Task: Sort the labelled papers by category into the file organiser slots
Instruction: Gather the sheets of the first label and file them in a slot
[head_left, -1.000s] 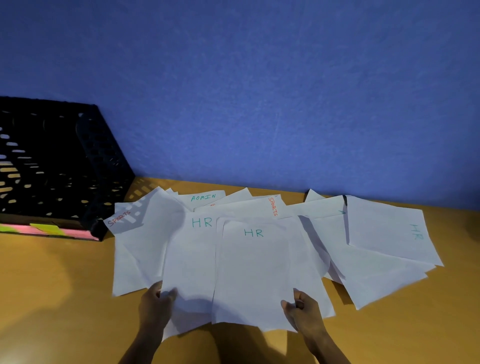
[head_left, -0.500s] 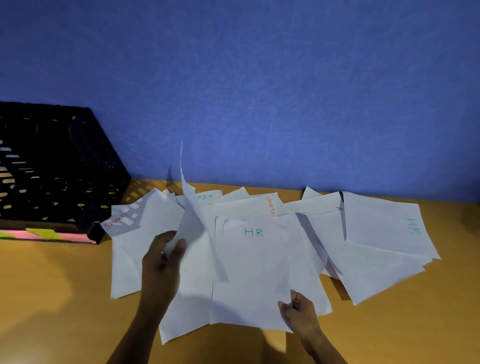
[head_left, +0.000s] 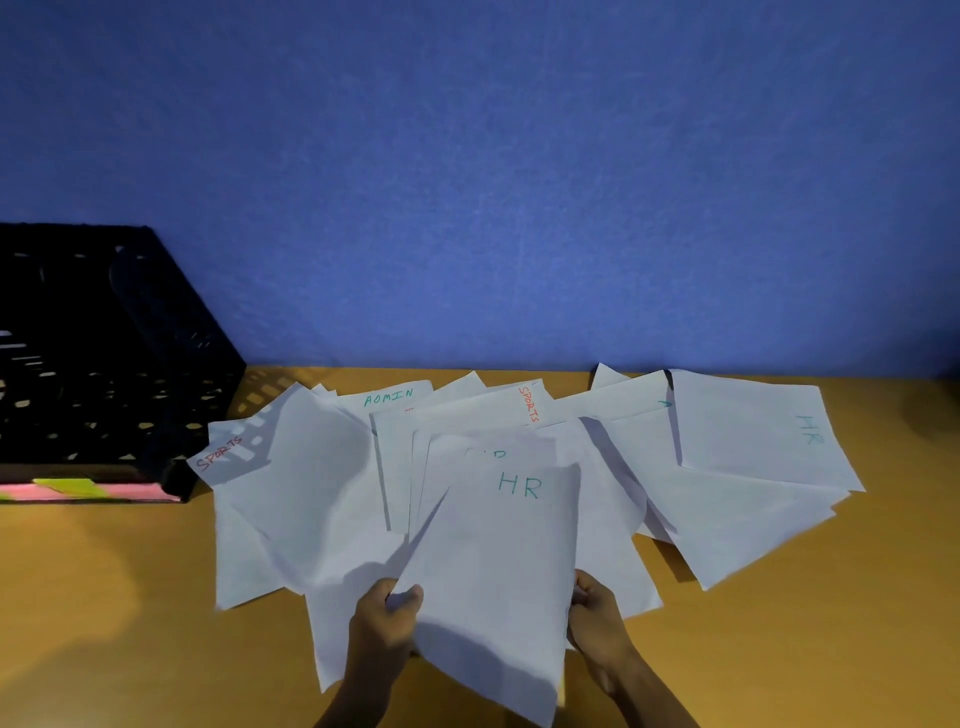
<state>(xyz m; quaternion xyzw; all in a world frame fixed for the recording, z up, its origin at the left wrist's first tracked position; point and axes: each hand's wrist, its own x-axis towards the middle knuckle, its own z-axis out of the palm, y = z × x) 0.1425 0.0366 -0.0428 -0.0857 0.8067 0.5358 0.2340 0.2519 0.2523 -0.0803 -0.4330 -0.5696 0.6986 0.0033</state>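
Several white labelled papers lie fanned over the wooden table (head_left: 104, 597). A sheet marked HR (head_left: 498, 561) is lifted at the front, over another HR sheet whose label just peeks out behind it. My left hand (head_left: 387, 618) pinches its left edge and my right hand (head_left: 597, 618) pinches its right edge. Other sheets read SPORTS (head_left: 221, 454) at the left, ADMIN (head_left: 388, 397) at the back, SPORTS (head_left: 529, 402) in the middle and HR (head_left: 758, 431) at the right. The black mesh file organiser (head_left: 104, 364) stands at the far left.
Pink and green sticky labels (head_left: 78, 489) run along the organiser's front bottom edge. A blue wall (head_left: 467, 182) rises directly behind the table. Bare wood shows in front of the organiser and at the right.
My left hand carried the lifted sheet rightwards onto the HR sheet my right hand held. Both hands now hold the HR sheets together, raised toward me.
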